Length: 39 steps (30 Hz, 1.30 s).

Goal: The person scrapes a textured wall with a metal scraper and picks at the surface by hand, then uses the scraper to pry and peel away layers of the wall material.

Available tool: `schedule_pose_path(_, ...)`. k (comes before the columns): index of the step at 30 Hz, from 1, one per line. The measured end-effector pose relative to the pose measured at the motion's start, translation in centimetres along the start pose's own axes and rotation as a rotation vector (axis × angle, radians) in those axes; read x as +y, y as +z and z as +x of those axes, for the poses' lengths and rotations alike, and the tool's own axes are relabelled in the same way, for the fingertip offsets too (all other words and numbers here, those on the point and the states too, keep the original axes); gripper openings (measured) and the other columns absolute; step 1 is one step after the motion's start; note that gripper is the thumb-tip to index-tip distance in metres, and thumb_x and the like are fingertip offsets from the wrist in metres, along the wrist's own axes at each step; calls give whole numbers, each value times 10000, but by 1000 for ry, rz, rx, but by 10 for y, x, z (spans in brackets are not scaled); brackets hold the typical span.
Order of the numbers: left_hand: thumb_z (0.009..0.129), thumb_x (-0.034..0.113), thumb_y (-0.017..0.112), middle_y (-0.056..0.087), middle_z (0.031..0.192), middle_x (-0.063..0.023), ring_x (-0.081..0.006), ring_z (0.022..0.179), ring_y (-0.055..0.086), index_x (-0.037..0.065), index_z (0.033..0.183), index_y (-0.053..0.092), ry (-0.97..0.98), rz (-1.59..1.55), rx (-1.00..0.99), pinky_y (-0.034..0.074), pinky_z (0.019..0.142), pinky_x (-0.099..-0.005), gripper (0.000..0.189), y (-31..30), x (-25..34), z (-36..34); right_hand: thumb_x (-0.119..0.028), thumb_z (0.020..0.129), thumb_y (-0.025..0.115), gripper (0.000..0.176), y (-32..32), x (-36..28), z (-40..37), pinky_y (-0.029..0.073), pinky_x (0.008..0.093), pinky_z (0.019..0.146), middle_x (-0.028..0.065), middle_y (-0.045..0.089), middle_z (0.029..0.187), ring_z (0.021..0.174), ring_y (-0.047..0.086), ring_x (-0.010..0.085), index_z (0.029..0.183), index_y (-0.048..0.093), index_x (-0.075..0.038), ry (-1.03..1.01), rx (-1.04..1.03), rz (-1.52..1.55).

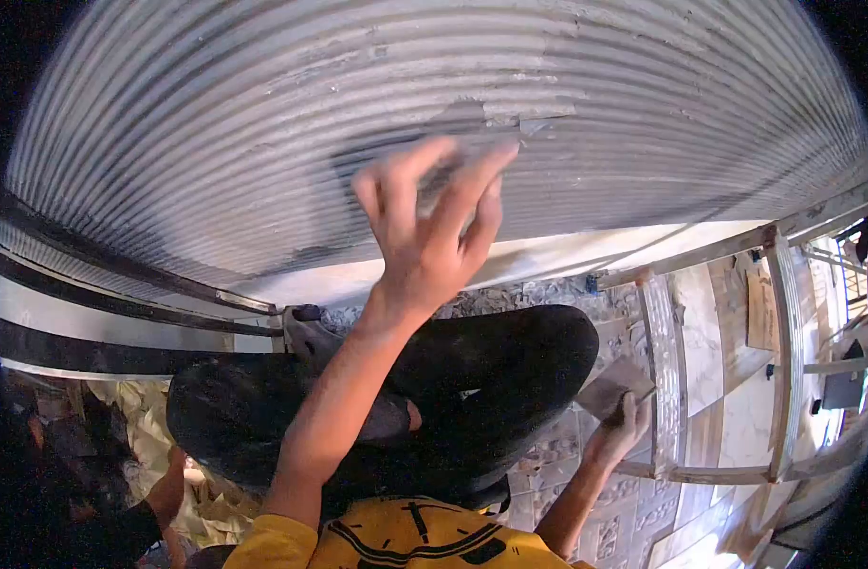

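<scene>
My left hand (429,237) is raised before a grey ribbed panel (643,95). Its fingers are bent and spread, slightly blurred, with nothing visible between them, and their shadow falls on the ribs. Lower right, beside my knee, my right hand (624,431) grips a flat, square, grey-brown piece (607,387) by its near edge. That piece looks thin and sandpaper-like. Dark patches and small pale flecks mark the panel just above my left fingertips.
My legs in black trousers (510,370) are folded below the panel. A metal ladder-like frame (664,379) stands at right over a patterned tiled floor (548,474). Another person's arm (164,493) shows at lower left beside crumpled yellowish sheets (145,417). Dark rails (121,294) run along the left.
</scene>
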<state>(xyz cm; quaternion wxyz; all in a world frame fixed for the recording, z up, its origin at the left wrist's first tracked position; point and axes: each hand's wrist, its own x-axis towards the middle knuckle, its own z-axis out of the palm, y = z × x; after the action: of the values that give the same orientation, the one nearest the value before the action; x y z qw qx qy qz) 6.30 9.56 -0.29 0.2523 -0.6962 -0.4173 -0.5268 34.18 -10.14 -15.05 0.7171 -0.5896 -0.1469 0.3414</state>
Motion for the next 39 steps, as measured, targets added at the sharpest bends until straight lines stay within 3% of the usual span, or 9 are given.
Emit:
schedule_pose_path(3, 743, 231, 813, 581, 1026, 0, -179, 1007, 483, 202, 1074, 726, 20, 76, 55, 309, 853, -357, 343, 6, 5, 26, -73, 881, 610, 442, 6, -3, -7, 472, 360, 873, 105, 607, 1130, 1000, 581, 202, 1301, 520, 33, 22, -108, 68)
schedule_pose_path(10, 747, 154, 788, 529, 931, 31, -165, 907, 427, 215, 870, 770, 83, 72, 192, 277, 803, -331, 138, 19, 3, 31, -67, 876, 586, 340, 70, -45, 0, 444, 316, 855, 95, 605, 1053, 927, 563, 175, 1192, 559, 55, -126, -226, 104)
schedule_pose_path(14, 750, 144, 776, 492, 881, 36, -173, 877, 414, 214, 874, 763, 72, 69, 188, 273, 808, -340, 143, 19, 3, 24, -82, 866, 595, 331, 92, -54, -4, 435, 307, 840, 89, 588, 1022, 904, 545, 165, 1163, 557, 59, -155, -304, 114)
schedule_pose_path(19, 786, 150, 738, 537, 946, 36, -181, 927, 407, 258, 920, 725, 18, 1, 59, 263, 839, -368, 172, 12, -7, -15, -100, 863, 615, 377, 118, -47, -13, 418, 296, 874, 85, 573, 1045, 926, 532, 167, 1191, 538, 70, -150, -349, 142)
schedule_pose_path(24, 841, 174, 699, 581, 975, 19, -147, 988, 445, 185, 1016, 720, -6, -28, 42, 274, 855, -350, 177, -3, -10, -21, -72, 885, 609, 375, 177, -86, -6, 421, 301, 901, 99, 588, 1077, 955, 542, 173, 1219, 525, 76, -381, -337, 157)
schedule_pose_path(27, 850, 191, 698, 583, 970, 21, -138, 988, 442, 185, 1013, 723, 42, 68, 137, 262, 855, -343, 165, -3, -21, -2, -91, 885, 655, 266, 220, -123, 5, 438, 270, 820, 78, 630, 994, 904, 556, 142, 1110, 591, 35, -690, -365, -16)
schedule_pose_path(29, 852, 198, 701, 574, 962, 28, -133, 970, 432, 184, 1018, 727, 70, 55, 204, 258, 844, -341, 169, -5, -25, 14, -62, 855, 711, 198, 242, -145, 11, 431, 216, 748, 19, 644, 868, 790, 551, 87, 1022, 649, 24, -747, -479, -73)
schedule_pose_path(31, 822, 180, 737, 565, 987, -28, -183, 988, 456, 142, 996, 718, 74, 155, 137, 274, 890, -346, 179, -7, -25, 17, -44, 842, 726, 169, 255, -162, 14, 423, 195, 708, 12, 646, 824, 743, 542, 72, 982, 663, 24, -789, -561, -155)
schedule_pose_path(39, 777, 98, 729, 505, 1040, -29, -200, 995, 423, 199, 1001, 767, 122, 207, 192, 344, 837, -307, 249, 3, -29, 10, -119, 836, 739, 290, 261, -155, 16, 431, 208, 767, 36, 649, 886, 791, 563, 91, 1062, 646, 36, -861, -590, -144)
